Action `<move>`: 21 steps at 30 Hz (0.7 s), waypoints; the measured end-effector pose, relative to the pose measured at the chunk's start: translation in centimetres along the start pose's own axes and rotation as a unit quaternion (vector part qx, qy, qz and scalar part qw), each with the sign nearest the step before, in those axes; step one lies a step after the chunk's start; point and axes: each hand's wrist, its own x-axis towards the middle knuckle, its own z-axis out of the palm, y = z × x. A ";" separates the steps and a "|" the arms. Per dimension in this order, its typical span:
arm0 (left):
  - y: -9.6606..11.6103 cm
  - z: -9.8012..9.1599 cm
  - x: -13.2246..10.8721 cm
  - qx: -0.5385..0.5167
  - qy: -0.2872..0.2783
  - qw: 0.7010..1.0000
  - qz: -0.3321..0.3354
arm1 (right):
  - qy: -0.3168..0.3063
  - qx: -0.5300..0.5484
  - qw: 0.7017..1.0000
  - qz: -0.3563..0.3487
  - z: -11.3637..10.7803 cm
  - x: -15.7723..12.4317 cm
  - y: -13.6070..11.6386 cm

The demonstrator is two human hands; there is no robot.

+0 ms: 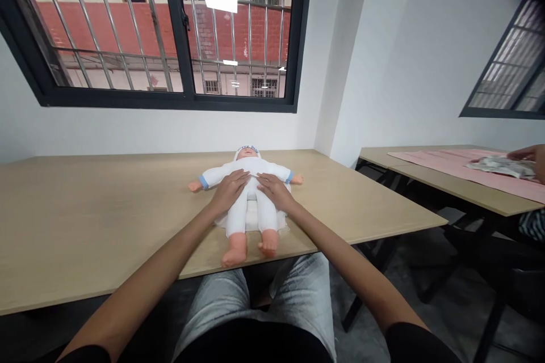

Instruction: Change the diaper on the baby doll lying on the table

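Observation:
A baby doll (255, 167) in a white suit with blue cuffs lies on its back, arms spread and bare feet toward me. Its white cap carries dark lettering. My left hand (232, 188) rests on one side of the doll's belly, fingers stretched out. On the other side lies my right hand (275, 190), its fingers also extended and flat. The fingertips of both hands come near each other at the doll's middle. Under the doll's hips and legs is a white padded cloth (252, 221), partly hidden, whose exact kind I cannot make out.
The doll lies near the front edge of a light wooden table (128, 210). A barred window (187, 28) is in the wall behind. To the right, another table (477, 193) bears a pink cloth (443, 160) and a patterned garment (502, 167), touched by another person's hand (528, 153).

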 end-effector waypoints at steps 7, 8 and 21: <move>0.0 0.0 0.0 0.012 -0.002 1.000 0.002 | 0.010 0.024 1.000 0.015 -0.3 0.0 -0.3; 0.0 0.1 0.1 0.011 0.002 1.000 0.005 | 0.012 0.028 0.999 0.019 -0.3 0.1 -0.4; 1.6 -0.1 -0.2 0.011 0.086 0.989 -0.123 | 0.067 0.115 0.984 0.116 -0.3 -0.3 -1.6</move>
